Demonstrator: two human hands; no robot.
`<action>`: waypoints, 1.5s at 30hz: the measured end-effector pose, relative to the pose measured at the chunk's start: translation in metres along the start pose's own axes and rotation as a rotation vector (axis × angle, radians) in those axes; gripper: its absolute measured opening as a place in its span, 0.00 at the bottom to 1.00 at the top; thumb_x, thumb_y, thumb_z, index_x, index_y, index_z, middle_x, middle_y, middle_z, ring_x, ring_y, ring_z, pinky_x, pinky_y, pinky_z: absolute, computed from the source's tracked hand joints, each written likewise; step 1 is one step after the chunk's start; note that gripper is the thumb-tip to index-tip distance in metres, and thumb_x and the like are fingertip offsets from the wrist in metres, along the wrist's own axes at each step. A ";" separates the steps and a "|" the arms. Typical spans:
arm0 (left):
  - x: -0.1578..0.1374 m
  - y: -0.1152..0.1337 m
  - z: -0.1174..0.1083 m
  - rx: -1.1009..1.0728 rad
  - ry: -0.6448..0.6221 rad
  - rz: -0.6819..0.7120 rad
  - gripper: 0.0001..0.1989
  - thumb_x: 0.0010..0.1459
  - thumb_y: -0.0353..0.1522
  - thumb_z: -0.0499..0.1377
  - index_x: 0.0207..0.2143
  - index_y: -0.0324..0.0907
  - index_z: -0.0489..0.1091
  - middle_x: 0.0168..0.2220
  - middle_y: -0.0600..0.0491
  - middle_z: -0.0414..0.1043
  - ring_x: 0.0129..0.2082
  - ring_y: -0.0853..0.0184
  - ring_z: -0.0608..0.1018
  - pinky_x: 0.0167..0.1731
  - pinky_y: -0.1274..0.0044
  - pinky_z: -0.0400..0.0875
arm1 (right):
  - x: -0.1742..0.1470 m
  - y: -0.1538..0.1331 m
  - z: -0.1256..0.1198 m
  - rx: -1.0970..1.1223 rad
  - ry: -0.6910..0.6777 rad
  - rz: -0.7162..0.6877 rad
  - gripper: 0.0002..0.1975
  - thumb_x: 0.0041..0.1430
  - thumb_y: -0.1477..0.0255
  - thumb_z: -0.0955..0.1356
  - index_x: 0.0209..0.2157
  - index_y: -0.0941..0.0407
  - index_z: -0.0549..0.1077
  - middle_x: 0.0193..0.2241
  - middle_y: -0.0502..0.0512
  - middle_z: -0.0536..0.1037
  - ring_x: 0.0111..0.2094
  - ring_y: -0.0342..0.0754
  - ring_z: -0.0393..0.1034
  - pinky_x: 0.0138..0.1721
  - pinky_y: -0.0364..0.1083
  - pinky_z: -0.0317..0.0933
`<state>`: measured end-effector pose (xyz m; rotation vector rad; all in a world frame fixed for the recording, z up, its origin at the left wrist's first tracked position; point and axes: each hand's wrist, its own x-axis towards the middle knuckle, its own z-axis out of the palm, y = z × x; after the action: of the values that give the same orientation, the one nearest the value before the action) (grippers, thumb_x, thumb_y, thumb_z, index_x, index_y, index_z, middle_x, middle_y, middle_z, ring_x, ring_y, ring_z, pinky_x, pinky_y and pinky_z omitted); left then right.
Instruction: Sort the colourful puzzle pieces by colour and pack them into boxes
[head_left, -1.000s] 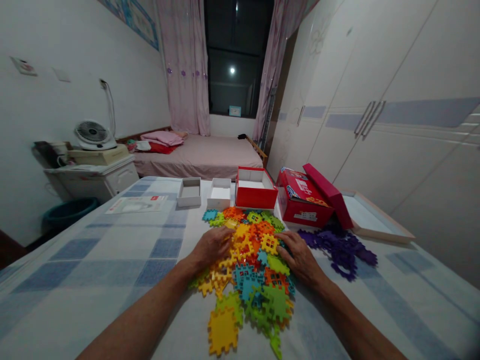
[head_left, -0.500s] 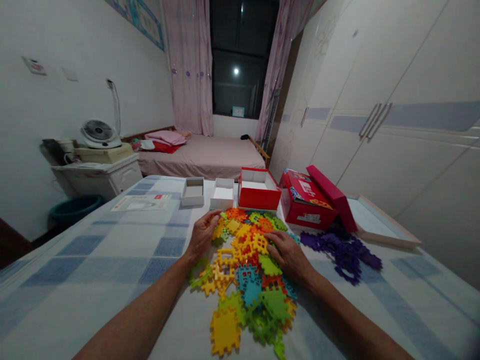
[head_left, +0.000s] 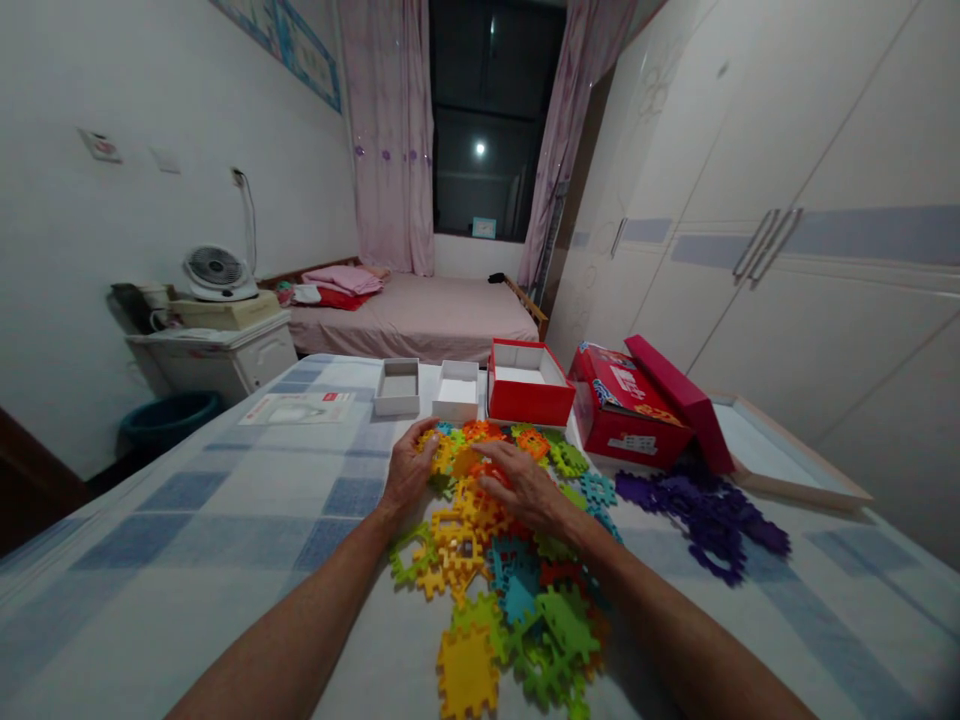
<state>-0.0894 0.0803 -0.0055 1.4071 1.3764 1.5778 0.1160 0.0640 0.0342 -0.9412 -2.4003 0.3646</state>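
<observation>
A loose heap of plastic interlocking tiles with notched edges, yellow, orange, green and blue, lies on the checked cloth. On the heap's far left edge, my left hand (head_left: 409,468) has its fingers curled around a yellow tile (head_left: 433,455); its grip is partly hidden. My right hand (head_left: 521,482) reaches over the middle of the heap, with a darker yellow tile (head_left: 466,459) at its fingertips. Nearer to me are blue tiles (head_left: 519,585), green tiles (head_left: 570,618) and a flat yellow tile (head_left: 468,672).
Behind the heap stand a grey-lined box (head_left: 397,388), a white box (head_left: 456,390) and an open red box (head_left: 529,395). A larger red carton (head_left: 630,405), a tilted red lid (head_left: 682,400) and a shallow tray (head_left: 795,455) are at right, beside purple pieces (head_left: 705,515). A leaflet (head_left: 300,408) lies left.
My right hand has moved left across the heap, and a yellow tile now shows at its fingertips. My left hand stays by the heap's left edge. The view has shifted slightly.
</observation>
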 end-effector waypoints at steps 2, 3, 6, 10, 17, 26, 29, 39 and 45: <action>0.002 -0.003 0.000 -0.002 0.014 -0.024 0.21 0.54 0.39 0.53 0.48 0.38 0.68 0.44 0.47 0.73 0.42 0.64 0.75 0.44 0.70 0.69 | -0.008 0.013 -0.009 0.013 0.125 0.068 0.17 0.62 0.67 0.60 0.52 0.54 0.66 0.49 0.57 0.70 0.50 0.48 0.64 0.53 0.50 0.57; 0.002 -0.005 0.000 -0.001 0.019 -0.033 0.21 0.54 0.39 0.53 0.48 0.37 0.68 0.44 0.47 0.73 0.42 0.64 0.75 0.44 0.71 0.69 | -0.013 0.022 -0.013 -0.003 0.193 0.109 0.16 0.62 0.68 0.60 0.50 0.54 0.67 0.48 0.57 0.71 0.50 0.48 0.64 0.53 0.50 0.57; 0.005 -0.010 0.002 0.015 0.017 -0.052 0.21 0.54 0.40 0.53 0.45 0.36 0.70 0.41 0.47 0.74 0.39 0.64 0.76 0.42 0.71 0.70 | -0.035 0.053 -0.020 -0.124 0.364 0.241 0.15 0.60 0.68 0.59 0.46 0.56 0.69 0.45 0.59 0.72 0.49 0.51 0.64 0.52 0.53 0.56; 0.007 -0.016 0.004 0.083 0.005 -0.053 0.19 0.51 0.39 0.54 0.39 0.36 0.73 0.37 0.47 0.76 0.39 0.62 0.76 0.44 0.69 0.68 | -0.062 0.084 -0.017 -0.271 0.421 0.401 0.17 0.59 0.68 0.59 0.47 0.57 0.69 0.47 0.60 0.71 0.50 0.53 0.62 0.50 0.56 0.57; 0.006 -0.019 0.004 0.200 -0.051 0.002 0.18 0.52 0.38 0.54 0.40 0.38 0.73 0.40 0.47 0.76 0.42 0.61 0.76 0.48 0.68 0.66 | -0.070 0.097 -0.011 -0.253 0.342 0.452 0.18 0.60 0.65 0.59 0.49 0.56 0.66 0.49 0.60 0.70 0.51 0.52 0.63 0.50 0.55 0.57; 0.003 -0.017 0.002 0.322 -0.141 -0.022 0.20 0.51 0.40 0.53 0.41 0.39 0.73 0.41 0.48 0.77 0.42 0.60 0.77 0.46 0.70 0.69 | -0.071 0.092 -0.015 -0.174 0.311 0.490 0.18 0.60 0.65 0.59 0.51 0.53 0.65 0.51 0.59 0.69 0.53 0.52 0.63 0.51 0.55 0.57; 0.003 -0.015 0.002 0.376 -0.163 -0.019 0.20 0.51 0.42 0.52 0.40 0.40 0.73 0.40 0.49 0.77 0.41 0.59 0.78 0.45 0.70 0.69 | -0.070 0.090 -0.015 -0.168 0.301 0.500 0.18 0.60 0.66 0.59 0.51 0.54 0.65 0.51 0.59 0.69 0.53 0.52 0.62 0.51 0.55 0.56; 0.003 -0.007 0.003 0.430 -0.146 0.007 0.21 0.49 0.45 0.53 0.38 0.42 0.75 0.39 0.51 0.78 0.40 0.58 0.78 0.43 0.71 0.71 | -0.069 0.093 -0.009 -0.129 0.415 0.506 0.15 0.60 0.66 0.59 0.47 0.52 0.66 0.48 0.57 0.71 0.51 0.51 0.64 0.49 0.53 0.57; 0.004 -0.014 0.002 0.437 -0.152 0.019 0.20 0.50 0.44 0.53 0.38 0.42 0.75 0.39 0.50 0.78 0.40 0.58 0.78 0.42 0.70 0.71 | -0.066 0.094 -0.012 -0.072 0.501 0.481 0.06 0.58 0.70 0.58 0.30 0.53 0.64 0.31 0.53 0.71 0.37 0.49 0.69 0.40 0.49 0.61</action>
<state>-0.0915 0.0880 -0.0173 1.7551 1.6830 1.1924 0.2148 0.0871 -0.0211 -1.4493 -1.7329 0.1812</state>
